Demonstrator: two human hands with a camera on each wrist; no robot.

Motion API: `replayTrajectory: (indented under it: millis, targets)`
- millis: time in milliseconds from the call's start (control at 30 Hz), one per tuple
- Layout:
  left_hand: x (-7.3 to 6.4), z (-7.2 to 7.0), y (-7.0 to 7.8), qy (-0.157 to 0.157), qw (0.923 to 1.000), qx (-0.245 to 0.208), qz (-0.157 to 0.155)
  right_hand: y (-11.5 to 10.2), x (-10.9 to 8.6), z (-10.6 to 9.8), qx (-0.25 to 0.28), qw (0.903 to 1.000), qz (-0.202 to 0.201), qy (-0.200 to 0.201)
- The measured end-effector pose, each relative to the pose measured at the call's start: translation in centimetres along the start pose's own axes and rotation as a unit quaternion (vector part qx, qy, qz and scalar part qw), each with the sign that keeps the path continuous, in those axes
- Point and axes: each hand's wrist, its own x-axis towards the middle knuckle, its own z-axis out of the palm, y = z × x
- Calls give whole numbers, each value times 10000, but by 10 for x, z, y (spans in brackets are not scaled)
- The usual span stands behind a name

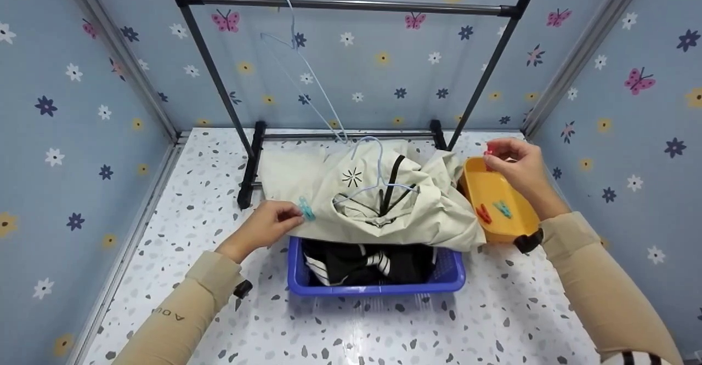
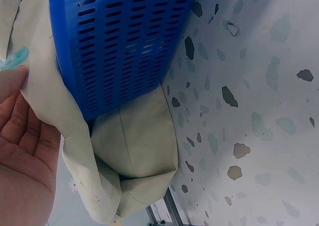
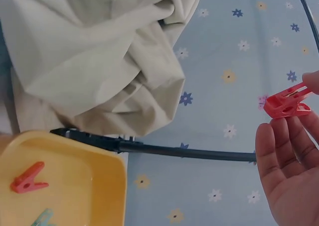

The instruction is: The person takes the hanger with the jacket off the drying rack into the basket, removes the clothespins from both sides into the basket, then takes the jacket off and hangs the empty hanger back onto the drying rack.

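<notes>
My right hand [image 1: 521,167] pinches a red clothespin [image 3: 286,102] above the yellow tub [image 1: 469,181]. Inside that tub lie another red clothespin [image 1: 483,213] and a teal one [image 1: 502,209]. At the left, my left hand [image 1: 266,223] holds a teal clothespin [image 1: 306,209] between thumb and fingers, over the edge of a cream jacket [image 1: 307,178]. The jacket is spread across a blue basket [image 1: 378,289], with a light blue hanger [image 1: 379,162] in its neck opening. In the left wrist view, only the tip of the teal clothespin shows.
A dark clothes rack [image 1: 351,4] stands behind the jacket, and a second pale blue hanger [image 1: 312,69] hangs from its bar. Black and white striped clothes [image 1: 356,263] fill the basket. Flower-printed walls [image 1: 71,135] enclose the speckled surface [image 1: 181,211] on three sides.
</notes>
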Motion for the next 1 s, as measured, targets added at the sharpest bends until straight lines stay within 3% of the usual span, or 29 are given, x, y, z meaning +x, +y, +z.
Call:
replayTrajectory:
  millis: [467,1000]
  targets:
    - [0,-1,2,-47,10000,49,14,42,5,-15,-458,9965,675,-191]
    - [0,-1,2,-16,9999,61,-81,97,-3,-12,-510,9909,1193,-353]
